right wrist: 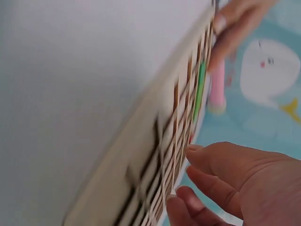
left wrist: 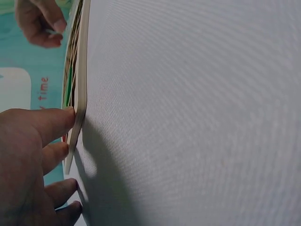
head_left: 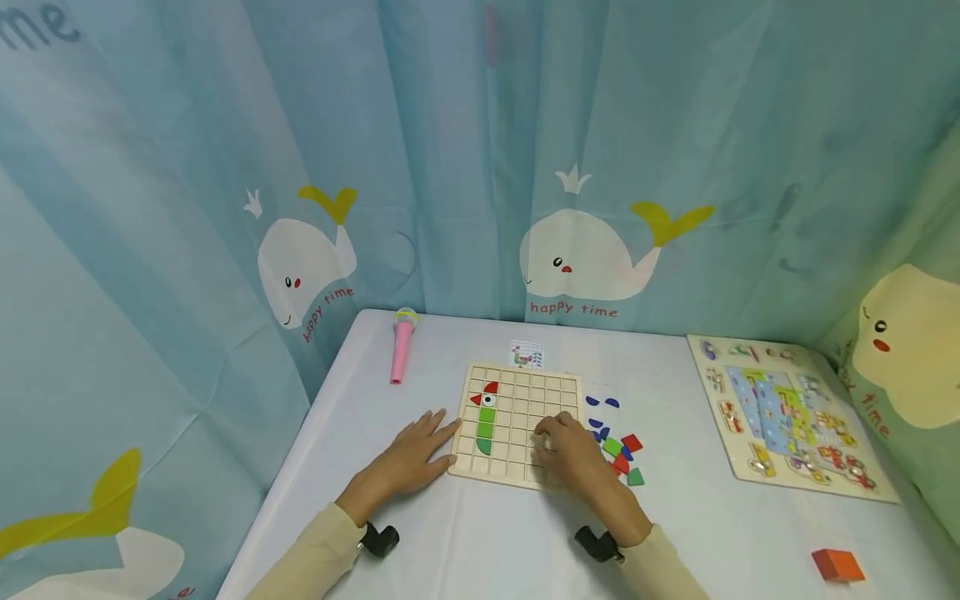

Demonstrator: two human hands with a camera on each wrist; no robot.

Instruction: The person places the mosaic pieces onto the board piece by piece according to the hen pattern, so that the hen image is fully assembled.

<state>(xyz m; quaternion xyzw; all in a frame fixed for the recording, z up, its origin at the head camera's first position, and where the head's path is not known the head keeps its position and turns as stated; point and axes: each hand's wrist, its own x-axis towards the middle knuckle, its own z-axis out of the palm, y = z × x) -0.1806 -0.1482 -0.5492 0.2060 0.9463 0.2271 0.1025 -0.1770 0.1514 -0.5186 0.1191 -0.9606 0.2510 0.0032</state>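
A wooden grid board [head_left: 517, 467] lies on the table, with a column of pieces near its left side: a red quarter-round [head_left: 491, 387], a red triangle [head_left: 476, 400], an eye tile [head_left: 489, 400], light green squares [head_left: 486, 422] and a darker green quarter-round [head_left: 483, 446]. My left hand [head_left: 412, 454] rests at the board's left edge, fingers spread, thumb and a finger touching the rim. Over the board's right part is my right hand [head_left: 573, 454], its fingers loosely bent; the right wrist view shows no piece between the fingertips [right wrist: 195, 148].
Blue half-rounds [head_left: 592, 401], a red square [head_left: 632, 442] and other loose pieces lie right of the board. A picture card [head_left: 527, 354] sits behind it, a pink toy microphone [head_left: 402, 350] at back left. A picture puzzle board [head_left: 738, 462] and orange block [head_left: 837, 566] are at right.
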